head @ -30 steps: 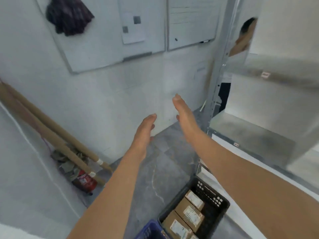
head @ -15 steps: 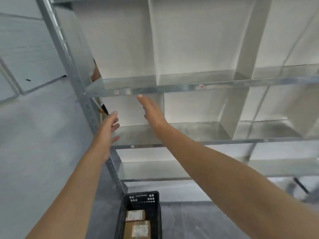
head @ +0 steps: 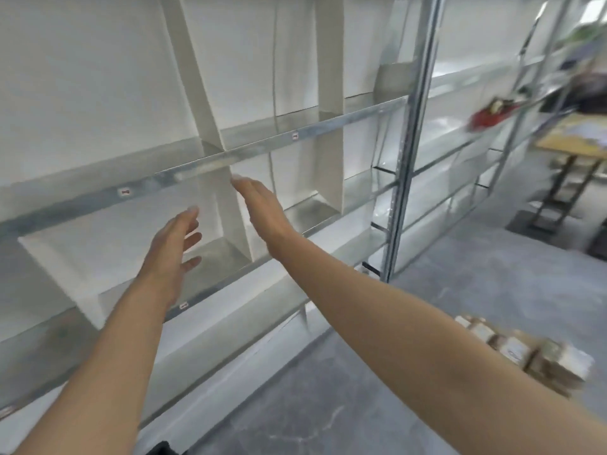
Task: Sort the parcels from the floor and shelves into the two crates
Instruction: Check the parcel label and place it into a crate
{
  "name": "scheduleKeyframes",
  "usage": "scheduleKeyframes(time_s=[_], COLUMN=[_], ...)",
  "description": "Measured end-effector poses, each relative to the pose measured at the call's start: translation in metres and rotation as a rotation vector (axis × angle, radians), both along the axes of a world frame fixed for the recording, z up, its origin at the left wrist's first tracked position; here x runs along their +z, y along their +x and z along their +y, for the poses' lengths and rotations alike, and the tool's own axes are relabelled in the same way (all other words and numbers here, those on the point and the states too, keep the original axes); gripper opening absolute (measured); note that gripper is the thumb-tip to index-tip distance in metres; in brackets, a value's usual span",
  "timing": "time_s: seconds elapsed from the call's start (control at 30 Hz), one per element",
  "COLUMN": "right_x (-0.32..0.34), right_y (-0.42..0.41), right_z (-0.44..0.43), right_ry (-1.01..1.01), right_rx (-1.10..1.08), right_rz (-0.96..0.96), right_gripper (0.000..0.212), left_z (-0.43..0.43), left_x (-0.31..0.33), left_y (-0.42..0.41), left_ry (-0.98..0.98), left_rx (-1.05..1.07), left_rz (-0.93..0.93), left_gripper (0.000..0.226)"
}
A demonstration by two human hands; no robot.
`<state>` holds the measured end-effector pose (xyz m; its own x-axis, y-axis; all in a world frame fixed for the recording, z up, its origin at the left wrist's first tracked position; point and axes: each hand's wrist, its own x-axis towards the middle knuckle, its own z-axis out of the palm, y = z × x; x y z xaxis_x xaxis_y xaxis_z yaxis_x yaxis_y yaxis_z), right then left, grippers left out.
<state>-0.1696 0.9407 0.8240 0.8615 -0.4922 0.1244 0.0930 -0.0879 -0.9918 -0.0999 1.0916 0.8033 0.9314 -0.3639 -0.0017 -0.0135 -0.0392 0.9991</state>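
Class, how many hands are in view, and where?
2. The left hand is before the lower shelf opening; the right hand is just right of it, higher, before the white divider. Both empty.

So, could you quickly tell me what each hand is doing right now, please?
Left hand: open, fingers spread, holding nothing.
Right hand: open, fingers straight, holding nothing.

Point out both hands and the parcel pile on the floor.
left hand (head: 169,247): head view, back of the hand.
right hand (head: 262,211): head view, back of the hand.
parcel pile (head: 525,353): head view, top of a middle parcel.
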Motion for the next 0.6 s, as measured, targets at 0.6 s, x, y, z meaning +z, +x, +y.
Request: scheduleKeyframes(time_s=[0.6], right_x=[-0.067], right_y=[-0.150], right_z=[-0.315], right_ry=[0.108], right_rx=[-0.606], right_rz=[0.087], right_gripper=[0.049], left_z=[-0.394], left_x=[-0.058], left_y=[-0.069], left_ry=[0.136], left_rx=[-0.643], left_rz=[0.129], left_gripper=[0.041])
